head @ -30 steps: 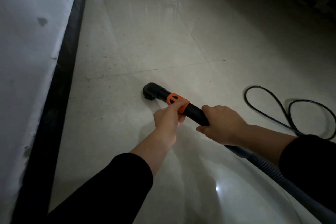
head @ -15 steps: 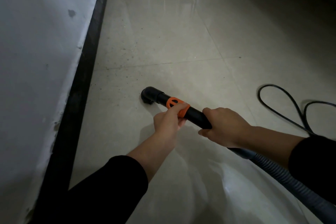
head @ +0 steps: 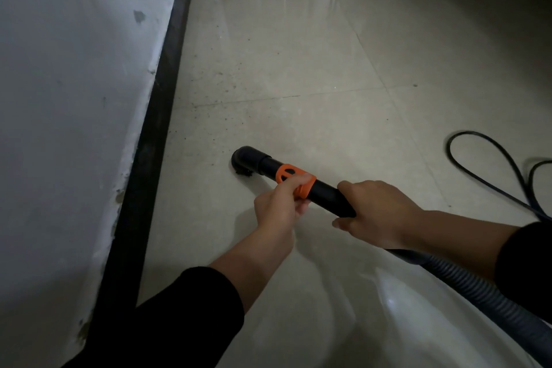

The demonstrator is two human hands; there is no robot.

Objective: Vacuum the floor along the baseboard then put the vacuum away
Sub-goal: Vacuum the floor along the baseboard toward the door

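— Pale floor [head: 313,48] tiles; how far along?
— Mid-sweep, I'd judge. Nearest, the grey hose [head: 466,281] runs in; the right grip [head: 379,215] wraps the black wand [head: 327,192], the left grip [head: 280,203] curls over its orange collar [head: 294,179]. The nozzle [head: 246,160] sits on the floor, near the baseboard [head: 152,140], not touching.
— And left?
— Dark specks [head: 221,75] lie beyond it by the baseboard; the put-away step isn't begun.
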